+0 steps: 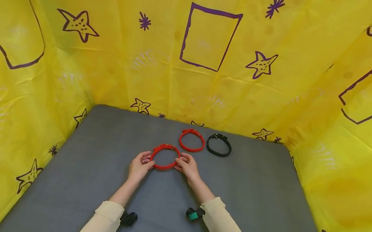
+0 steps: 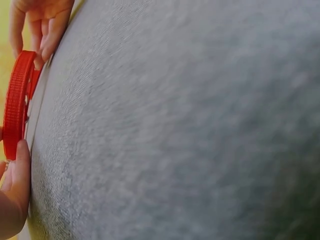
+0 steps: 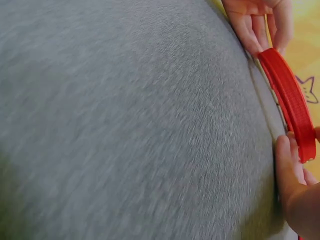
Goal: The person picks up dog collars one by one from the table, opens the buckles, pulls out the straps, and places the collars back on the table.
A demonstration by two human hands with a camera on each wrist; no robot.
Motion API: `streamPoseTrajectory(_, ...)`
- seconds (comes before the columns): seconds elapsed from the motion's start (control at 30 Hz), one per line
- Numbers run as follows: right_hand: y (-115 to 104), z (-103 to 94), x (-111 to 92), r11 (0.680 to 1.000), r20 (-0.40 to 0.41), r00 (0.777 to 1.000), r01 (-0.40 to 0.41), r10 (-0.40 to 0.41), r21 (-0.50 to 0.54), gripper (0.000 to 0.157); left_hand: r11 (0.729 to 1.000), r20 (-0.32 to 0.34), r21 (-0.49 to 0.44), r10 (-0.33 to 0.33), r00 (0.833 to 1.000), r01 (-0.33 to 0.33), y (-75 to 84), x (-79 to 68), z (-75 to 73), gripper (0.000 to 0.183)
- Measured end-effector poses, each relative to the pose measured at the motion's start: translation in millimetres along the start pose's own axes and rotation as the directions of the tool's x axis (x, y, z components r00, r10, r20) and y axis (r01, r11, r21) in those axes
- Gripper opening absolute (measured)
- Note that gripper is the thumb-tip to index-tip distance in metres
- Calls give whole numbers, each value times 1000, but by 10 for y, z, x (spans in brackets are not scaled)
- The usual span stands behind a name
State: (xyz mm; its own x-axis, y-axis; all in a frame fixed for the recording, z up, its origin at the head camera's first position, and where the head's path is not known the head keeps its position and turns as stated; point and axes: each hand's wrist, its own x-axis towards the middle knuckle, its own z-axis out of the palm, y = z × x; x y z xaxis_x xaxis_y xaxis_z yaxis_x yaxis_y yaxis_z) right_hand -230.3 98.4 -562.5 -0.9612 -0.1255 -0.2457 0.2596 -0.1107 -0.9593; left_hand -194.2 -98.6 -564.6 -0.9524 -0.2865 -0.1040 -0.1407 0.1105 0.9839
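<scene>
A red buckled collar [image 1: 165, 167], fastened into a loop, is held between both hands over the grey surface. My left hand [image 1: 139, 166] pinches its left side between thumb and fingers. On the opposite side my right hand [image 1: 188, 166] pinches it the same way. The buckle faces the far side of the loop. In the left wrist view the red band [image 2: 17, 105] stands edge-up with a hand at each end. The right wrist view also shows the band [image 3: 290, 95] between the two hands.
Behind the held loop lie a second red collar [image 1: 191, 149] and, to its right, a black collar [image 1: 218, 154], both buckled into loops. Yellow cloth walls [image 1: 156, 79] with purple drawings enclose the grey table [image 1: 252, 197] at the back and sides.
</scene>
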Motion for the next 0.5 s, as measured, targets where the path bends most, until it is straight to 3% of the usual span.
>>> streamPoseTrajectory(0.17, -16, -128, -86, 999, 46, 998, -33, 34, -19, 48, 996, 16, 84, 28, 999, -29, -20, -58, 49, 42)
streamPoseTrajectory(0.5, -44, -345, -201, 999, 84, 995, -47, 46, 18, 51, 998, 59, 54, 28, 998, -31, -1, -138, 169, 41)
